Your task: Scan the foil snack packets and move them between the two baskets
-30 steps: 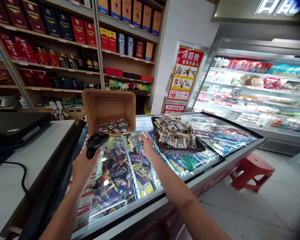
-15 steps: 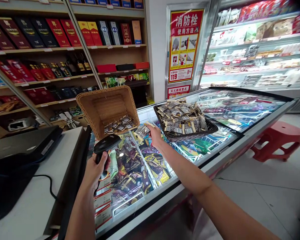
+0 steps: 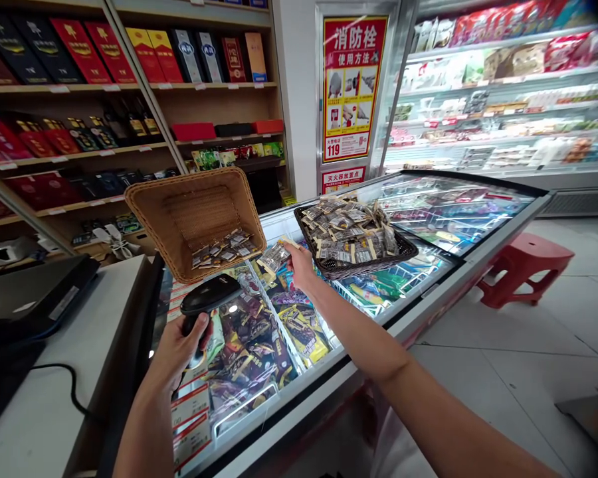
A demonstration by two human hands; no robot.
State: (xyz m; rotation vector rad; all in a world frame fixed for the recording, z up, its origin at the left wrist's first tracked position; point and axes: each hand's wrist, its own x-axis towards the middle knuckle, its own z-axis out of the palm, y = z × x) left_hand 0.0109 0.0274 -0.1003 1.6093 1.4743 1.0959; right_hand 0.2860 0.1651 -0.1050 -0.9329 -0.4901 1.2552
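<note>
My left hand (image 3: pixel 181 346) is wrapped round the grip of a black handheld barcode scanner (image 3: pixel 210 294), held above the freezer glass. Between the thumb and fingers of my right hand (image 3: pixel 300 263) is a small clear snack packet (image 3: pixel 273 258) with pale edges. That packet hangs between two baskets. On the left, a tan wicker basket (image 3: pixel 189 206) lies tipped toward me with several similar packets (image 3: pixel 225 249) inside. A dark woven basket (image 3: pixel 363 267), just right of my right hand, is heaped with more packets (image 3: pixel 349 226).
Under both hands is a glass-topped chest freezer (image 3: pixel 346 368) with wrapped ice creams. A white counter (image 3: pixel 97 338) with a black device (image 3: pixel 34 292) stands at left. A red stool (image 3: pixel 528 265) is beyond the freezer at right. Shelves of boxes (image 3: pixel 204 56) line the back.
The view has shifted a little, so most things sit further left. Both hands still hold the scanner and the packet, near the same places over the freezer.
</note>
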